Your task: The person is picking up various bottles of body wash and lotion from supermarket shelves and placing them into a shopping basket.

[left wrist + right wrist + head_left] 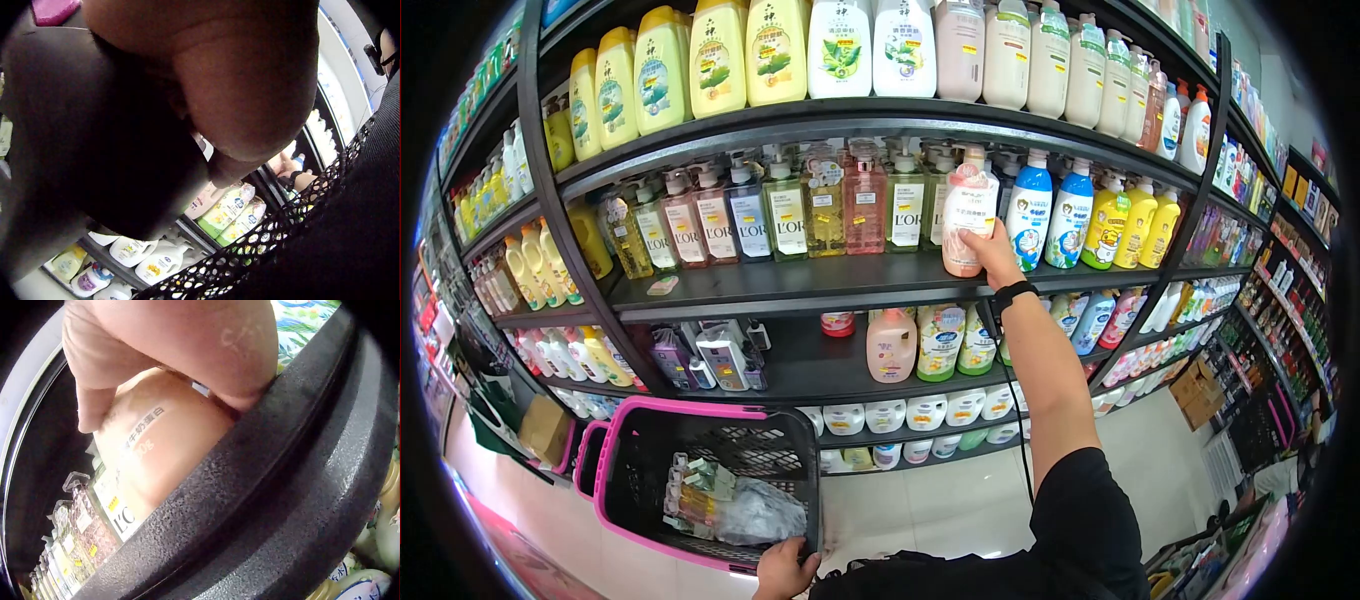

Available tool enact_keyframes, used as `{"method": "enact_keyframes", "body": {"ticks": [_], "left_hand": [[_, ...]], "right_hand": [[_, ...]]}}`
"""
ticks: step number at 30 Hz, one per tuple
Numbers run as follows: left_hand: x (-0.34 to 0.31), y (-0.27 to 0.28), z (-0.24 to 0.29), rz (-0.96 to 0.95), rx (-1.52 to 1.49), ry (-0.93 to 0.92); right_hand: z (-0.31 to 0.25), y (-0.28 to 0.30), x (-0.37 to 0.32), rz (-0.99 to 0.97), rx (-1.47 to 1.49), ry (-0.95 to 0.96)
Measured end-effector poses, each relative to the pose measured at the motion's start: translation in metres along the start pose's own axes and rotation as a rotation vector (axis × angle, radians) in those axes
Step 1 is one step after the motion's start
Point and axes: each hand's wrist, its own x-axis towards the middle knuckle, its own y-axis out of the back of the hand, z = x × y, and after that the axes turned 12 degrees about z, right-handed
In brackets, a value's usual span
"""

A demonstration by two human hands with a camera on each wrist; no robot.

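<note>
My right hand point(997, 258) grips the lower part of a pale pink-and-white pump bottle point(972, 205) at the front of the middle shelf point(800, 282). Up close in the right wrist view, thumb and fingers curl round the bottle's peach-coloured body point(172, 444), just over the dark shelf edge point(250, 450). Low in the head view, my left hand point(785, 572) holds the near right corner of a black shopping basket with a pink rim point(690, 407). Several small boxes point(700, 480) and a clear plastic bag point(760, 512) lie inside the basket. The left wrist view shows that hand point(250, 94) dark against the basket.
Left of the held bottle stand several pump bottles point(790, 210); blue bottles point(1030, 210) stand close on its right. A shelf above carries large yellow bottles point(720, 60). A pink jug-shaped bottle point(892, 345) stands below. A black cable point(1022, 430) hangs beside the right arm.
</note>
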Motion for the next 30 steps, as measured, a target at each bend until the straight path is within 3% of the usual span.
{"method": "enact_keyframes", "body": {"ticks": [8,14,18,20,22,24,26,28,30], "left_hand": [[-0.004,-0.005,-0.014,0.005,-0.026,-0.034],[0.013,0.023,-0.004,0.006,-0.206,0.020],[0.044,0.045,0.002,0.096,-0.287,-0.023],[0.071,0.049,0.012,0.078,-0.590,0.003],[0.096,0.067,0.053,-0.013,-1.071,0.180],[0.121,0.069,0.081,0.057,-1.153,0.010],[0.136,0.058,0.103,0.103,-1.439,-0.045],[0.136,0.056,0.109,0.121,-1.453,0.109],[0.128,0.060,0.100,0.142,-1.359,0.246]], "right_hand": [[0.012,-0.002,0.005,-0.037,0.081,0.010],[-0.022,-0.012,-0.039,-0.032,0.198,-0.024],[-0.038,-0.012,-0.126,-0.065,0.304,-0.136],[-0.033,-0.017,-0.181,-0.227,0.382,-0.208],[-0.032,-0.030,-0.242,-0.369,0.452,-0.279],[-0.027,-0.050,-0.297,-0.470,0.446,-0.390],[-0.026,-0.067,-0.338,-0.600,0.356,-0.432],[-0.013,-0.075,-0.375,-0.645,0.163,-0.369],[-0.014,-0.078,-0.396,-0.682,0.141,-0.442]]}}
